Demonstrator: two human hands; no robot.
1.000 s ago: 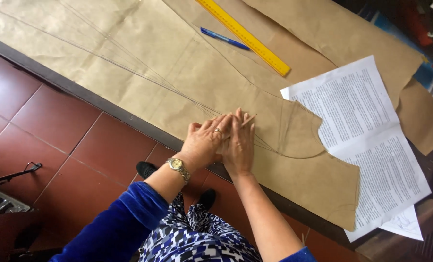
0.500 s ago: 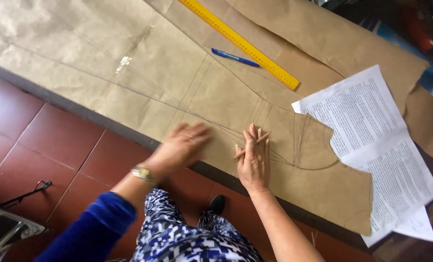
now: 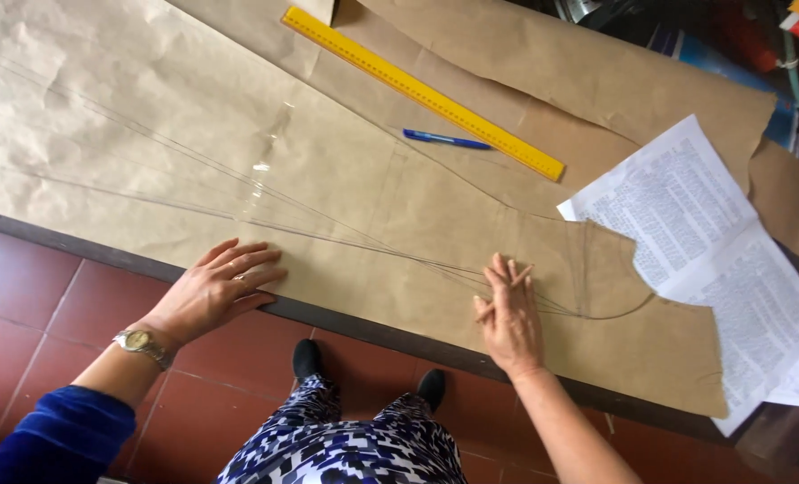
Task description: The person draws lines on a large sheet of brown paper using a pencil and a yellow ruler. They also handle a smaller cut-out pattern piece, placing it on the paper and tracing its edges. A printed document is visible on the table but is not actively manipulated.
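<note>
A big sheet of brown pattern paper (image 3: 238,134) covers the table, with pencil lines drawn across it. My left hand (image 3: 215,289) lies flat on the paper's near edge, fingers spread, with a gold watch on its wrist. My right hand (image 3: 509,314) presses flat on the paper further right, where the drawn lines meet a curved outline. A thin pencil (image 3: 500,291) lies across the fingers of my right hand. Neither hand grips the paper.
A long yellow ruler (image 3: 422,91) lies diagonally at the back, a blue pen (image 3: 446,139) beside it. An open printed booklet (image 3: 713,260) sits at the right. More brown paper (image 3: 578,63) overlaps behind. The dark table edge (image 3: 372,324) runs along the front above red floor tiles.
My hands, close together a second ago, have spread apart. The left one slid left along the paper's edge. The right one stayed near the curved line.
</note>
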